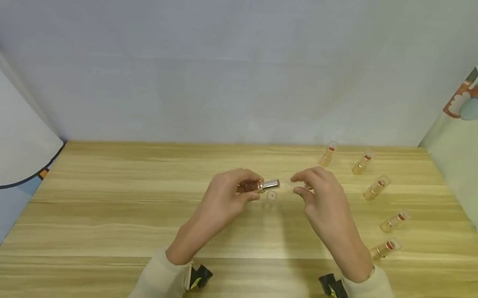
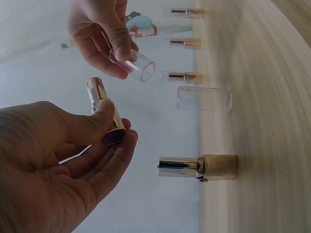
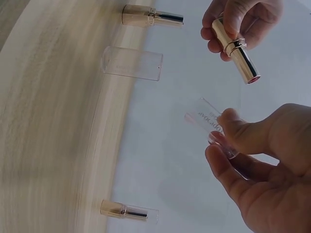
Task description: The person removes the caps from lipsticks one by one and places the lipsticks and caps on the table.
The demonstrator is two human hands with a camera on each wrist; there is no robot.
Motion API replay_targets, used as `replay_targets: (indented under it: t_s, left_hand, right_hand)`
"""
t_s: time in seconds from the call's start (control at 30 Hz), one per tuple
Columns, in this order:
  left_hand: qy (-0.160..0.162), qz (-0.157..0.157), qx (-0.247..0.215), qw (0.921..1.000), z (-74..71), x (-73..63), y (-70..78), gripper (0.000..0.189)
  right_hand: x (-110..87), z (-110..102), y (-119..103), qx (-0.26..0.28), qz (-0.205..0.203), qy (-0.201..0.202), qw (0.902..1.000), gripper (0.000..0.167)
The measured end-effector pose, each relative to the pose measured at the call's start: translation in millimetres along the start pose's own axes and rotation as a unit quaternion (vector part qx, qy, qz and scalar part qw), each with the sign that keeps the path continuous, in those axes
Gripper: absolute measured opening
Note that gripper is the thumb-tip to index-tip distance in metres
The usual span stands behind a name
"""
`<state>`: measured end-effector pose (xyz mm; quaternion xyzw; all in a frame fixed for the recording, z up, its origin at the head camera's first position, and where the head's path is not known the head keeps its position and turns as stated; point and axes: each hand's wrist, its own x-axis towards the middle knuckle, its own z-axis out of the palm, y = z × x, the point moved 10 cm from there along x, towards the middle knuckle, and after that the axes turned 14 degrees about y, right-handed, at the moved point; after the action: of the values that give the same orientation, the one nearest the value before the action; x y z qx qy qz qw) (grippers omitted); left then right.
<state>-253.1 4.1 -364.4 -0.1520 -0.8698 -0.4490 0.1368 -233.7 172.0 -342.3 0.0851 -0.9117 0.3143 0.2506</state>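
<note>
Holding a gold lipstick in the left hand, with thumb on one side and bent fingers on the other. Gripped low, by the fat bottom part, probably to leave the shiny top bare and clean. Tipped over to the right, almost flat in the air, bare end toward the other hand. Likely turned that way for easy reach from there.

Pinching a clear cap in the right hand, between thumb and finger, the tips nearly closed. Perhaps held by one end only, so as not to cover the rest. Up off the table, near the lipstick but not touching. Cannot tell the open end of the cap from the closed one.

Down on the table, between the hands, a second clear cap, standing up straight. Just to the left of that cap, a bare lipstick, upright on its fat bottom. Easy to see from both wrists, hard to pick out from above. Maybe put side by side there to be close to both hands.

Over on the right, five capped lipsticks, standing in a bent row from the far edge to beside the right arm. Gold bottoms down, clear covers on top, red showing through. Spaced apart, perhaps to stop any bumping, and set off to the side, maybe to leave room in the middle.
</note>
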Motion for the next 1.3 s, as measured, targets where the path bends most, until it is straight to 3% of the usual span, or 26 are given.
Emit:
replay_targets:
  t_s: [0.87,1.3]
  left_hand:
    - [-0.002,-0.005,-0.003,1.0000,-3.7,0.9,0.0,0.025]
    - [0.002,0.004,-0.005,1.0000,-4.2,1.3,1.0,0.025]
  right_hand:
    - [-10.6,31.0,14.4,-0.022,0.028,-0.089,0.9954,0.018]
    - [-14.3,39.3,18.0,-0.021,0.022,-0.099,0.9946,0.016]
